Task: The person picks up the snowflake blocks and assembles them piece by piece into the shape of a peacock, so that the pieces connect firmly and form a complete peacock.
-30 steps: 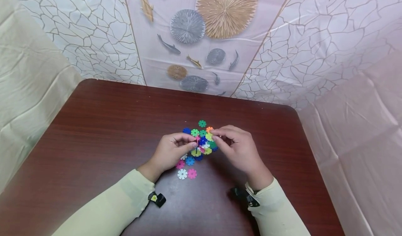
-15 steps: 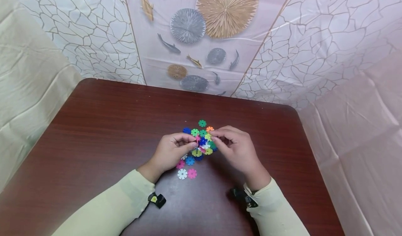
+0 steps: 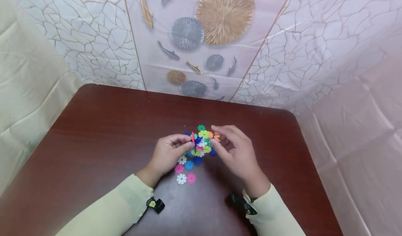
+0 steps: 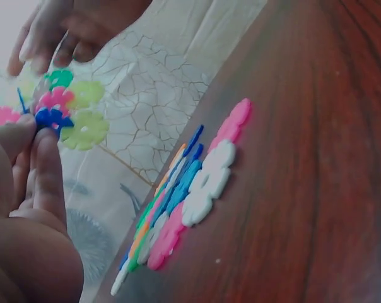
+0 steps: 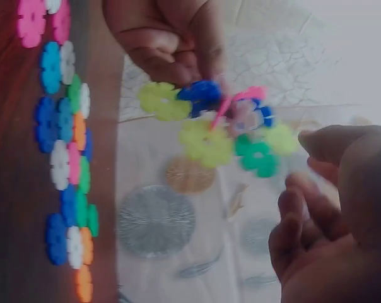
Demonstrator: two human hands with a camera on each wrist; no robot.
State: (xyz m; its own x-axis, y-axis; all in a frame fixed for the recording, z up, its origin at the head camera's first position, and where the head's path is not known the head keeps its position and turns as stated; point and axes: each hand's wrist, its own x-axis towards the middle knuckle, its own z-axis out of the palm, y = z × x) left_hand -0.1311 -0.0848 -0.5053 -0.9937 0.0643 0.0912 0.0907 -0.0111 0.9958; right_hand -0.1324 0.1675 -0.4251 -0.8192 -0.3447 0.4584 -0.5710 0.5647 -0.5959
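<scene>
My left hand [image 3: 171,150] pinches a joined cluster of notched plastic discs between thumb and fingers, held above the table. In the right wrist view the cluster [image 5: 206,144] has yellow, blue, pink, green and whitish discs slotted together at angles. My right hand [image 3: 235,149] is just right of it, with thumb and index finger spread apart. Its fingertips are close to a yellow disc [image 5: 281,139] of the cluster but look apart from it. Below lie loose discs, among them a white disc [image 3: 181,179] and a pink disc [image 3: 191,178].
Several more loose discs, such as a light blue disc [image 3: 189,165] and a green disc [image 3: 201,127], lie flat on the dark reddish-brown table [image 3: 110,131]. Patterned cloth [image 3: 157,68] hangs behind the table, and plain cloth hangs at both sides.
My right hand's thumb and index finger have parted from the yellow disc they were at. The cluster has turned in my left hand. The head view has tipped slightly upward.
</scene>
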